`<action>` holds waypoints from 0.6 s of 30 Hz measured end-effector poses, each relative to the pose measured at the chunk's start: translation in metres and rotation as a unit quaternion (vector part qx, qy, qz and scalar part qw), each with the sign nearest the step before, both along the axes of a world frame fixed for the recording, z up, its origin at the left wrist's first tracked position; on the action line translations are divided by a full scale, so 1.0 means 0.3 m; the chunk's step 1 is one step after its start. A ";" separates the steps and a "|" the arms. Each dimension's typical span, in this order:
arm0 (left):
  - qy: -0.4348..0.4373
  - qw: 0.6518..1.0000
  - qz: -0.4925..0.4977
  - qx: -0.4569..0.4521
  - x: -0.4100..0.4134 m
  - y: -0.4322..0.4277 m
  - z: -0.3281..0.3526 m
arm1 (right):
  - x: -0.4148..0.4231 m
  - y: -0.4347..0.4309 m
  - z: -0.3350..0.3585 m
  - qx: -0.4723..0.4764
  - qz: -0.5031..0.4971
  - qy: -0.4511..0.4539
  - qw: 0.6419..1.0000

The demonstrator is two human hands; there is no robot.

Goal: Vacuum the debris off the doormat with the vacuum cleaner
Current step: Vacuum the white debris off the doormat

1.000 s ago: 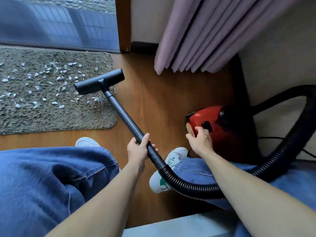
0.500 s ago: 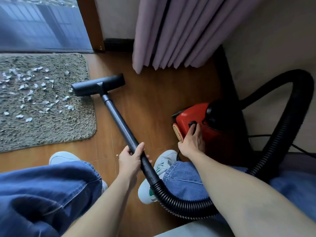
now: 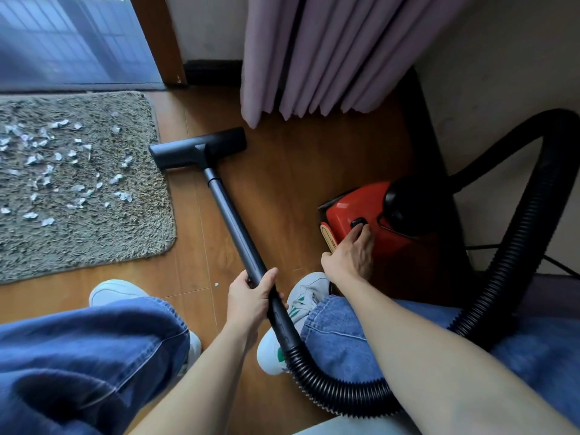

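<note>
Scraps of white paper are all lying on the shaggy grey doormat, my left hand clutching the dark tube, my stretched right hand pressing the switch of the red vacuum cleaner.

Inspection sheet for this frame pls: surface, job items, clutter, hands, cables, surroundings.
Surface: wooden floor; grey doormat at left.
Job's things: paper scraps strewn on the doormat; floor head at its right edge, mostly over floor; red vacuum body near the wall.
Clutter: one stray scrap on the floor.
Hands: left hand grips the wand; right hand has a fingertip on the body's black switch.
Cables: ribbed hose loops right; thin cord by the wall.
Surroundings: curtain, glass door.
</note>
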State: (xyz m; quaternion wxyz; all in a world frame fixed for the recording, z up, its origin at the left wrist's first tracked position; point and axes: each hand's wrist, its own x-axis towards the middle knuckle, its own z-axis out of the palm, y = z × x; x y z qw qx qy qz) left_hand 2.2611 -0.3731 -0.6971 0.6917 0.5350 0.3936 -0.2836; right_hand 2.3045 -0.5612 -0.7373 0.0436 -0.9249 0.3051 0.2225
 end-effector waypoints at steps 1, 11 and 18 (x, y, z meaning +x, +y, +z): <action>0.002 1.000 0.001 -0.001 0.000 -0.001 -0.001 | 0.004 0.001 0.002 -0.005 -0.001 0.003 1.000; 0.017 1.000 0.003 -0.010 -0.001 0.003 -0.006 | 0.042 0.032 -0.009 -0.028 -0.006 0.028 0.999; 0.024 0.999 0.002 -0.020 -0.003 0.016 -0.001 | 0.044 0.056 -0.038 0.002 -0.069 -0.004 0.998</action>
